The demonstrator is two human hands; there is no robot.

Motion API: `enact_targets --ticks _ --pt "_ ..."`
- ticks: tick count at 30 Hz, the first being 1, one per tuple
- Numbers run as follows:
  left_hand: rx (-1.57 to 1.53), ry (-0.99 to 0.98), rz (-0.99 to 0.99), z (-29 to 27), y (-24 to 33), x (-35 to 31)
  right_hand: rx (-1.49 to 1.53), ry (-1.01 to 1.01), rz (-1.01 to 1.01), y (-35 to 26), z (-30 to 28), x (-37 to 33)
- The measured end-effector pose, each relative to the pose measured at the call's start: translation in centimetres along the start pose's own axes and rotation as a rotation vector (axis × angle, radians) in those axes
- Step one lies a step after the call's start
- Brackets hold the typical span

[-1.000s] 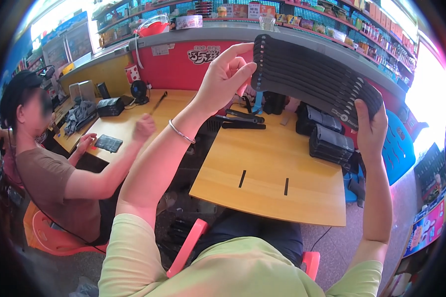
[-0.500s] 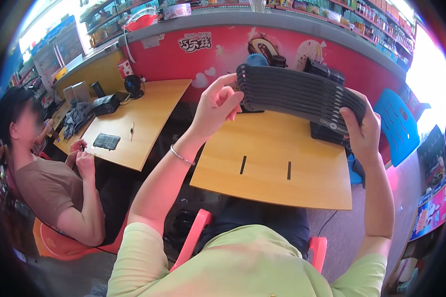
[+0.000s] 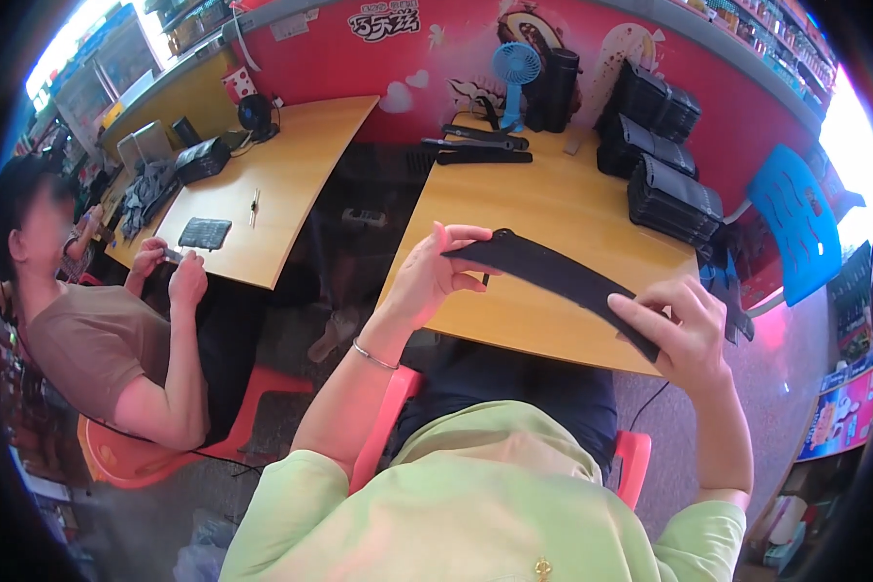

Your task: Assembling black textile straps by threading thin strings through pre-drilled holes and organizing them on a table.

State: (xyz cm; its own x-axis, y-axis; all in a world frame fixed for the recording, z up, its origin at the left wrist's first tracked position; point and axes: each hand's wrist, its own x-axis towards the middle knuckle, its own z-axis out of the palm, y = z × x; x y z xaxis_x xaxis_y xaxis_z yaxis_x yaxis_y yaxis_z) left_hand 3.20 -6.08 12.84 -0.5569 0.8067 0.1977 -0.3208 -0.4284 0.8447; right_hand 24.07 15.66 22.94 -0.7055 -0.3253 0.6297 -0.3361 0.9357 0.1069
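In front of me, above the near part of the wooden table (image 3: 495, 325), I hold a bundle of curved black strips (image 3: 563, 276). It is turned so that one broad dark face shows; the layers behind are hidden. My left hand (image 3: 425, 281) grips its left end, index finger along the top and thumb below. At the lower right end my right hand (image 3: 687, 325) is closed on it, thumb on the near face. The bundle slopes down from left to right.
Several bundled stacks of black strips (image 3: 677, 199) line the table's right side. Loose black strips (image 3: 485, 155) lie at the back left, near a blue fan (image 3: 515, 66) and a tall black object (image 3: 553, 89). A blue chair (image 3: 795, 223) stands right; a seated person (image 3: 116, 349) works left.
Both hands have lowered the bundle toward me and turned it, so its layered edges no longer show. The view has tilted down, uncovering the stacks and fan behind.
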Motion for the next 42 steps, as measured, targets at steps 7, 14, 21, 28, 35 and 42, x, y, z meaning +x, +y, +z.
enact_targets --ticks 7,14,21,28,35,42 --pt "0.024 0.115 0.071 -0.7 -1.7 -2.4 0.006 0.010 0.059 -0.9 2.2 -2.6" --pt "0.025 0.143 0.083 0.6 -1.7 -3.7 0.040 0.037 0.204 -2.0 4.5 -5.1" --pt "0.102 0.161 0.072 0.7 -2.1 -4.4 0.094 0.076 0.362 -3.0 6.4 -7.3" --pt "0.113 0.153 0.040 0.2 -2.2 -4.7 0.133 0.127 0.464 -4.0 7.2 -8.1" --pt "0.134 0.119 0.037 0.3 -2.1 -4.8 0.152 0.138 0.537 -4.9 7.1 -8.8" --pt "0.158 0.138 0.032 1.7 -1.9 -4.7 0.269 0.194 0.633 -4.5 7.0 -9.5"
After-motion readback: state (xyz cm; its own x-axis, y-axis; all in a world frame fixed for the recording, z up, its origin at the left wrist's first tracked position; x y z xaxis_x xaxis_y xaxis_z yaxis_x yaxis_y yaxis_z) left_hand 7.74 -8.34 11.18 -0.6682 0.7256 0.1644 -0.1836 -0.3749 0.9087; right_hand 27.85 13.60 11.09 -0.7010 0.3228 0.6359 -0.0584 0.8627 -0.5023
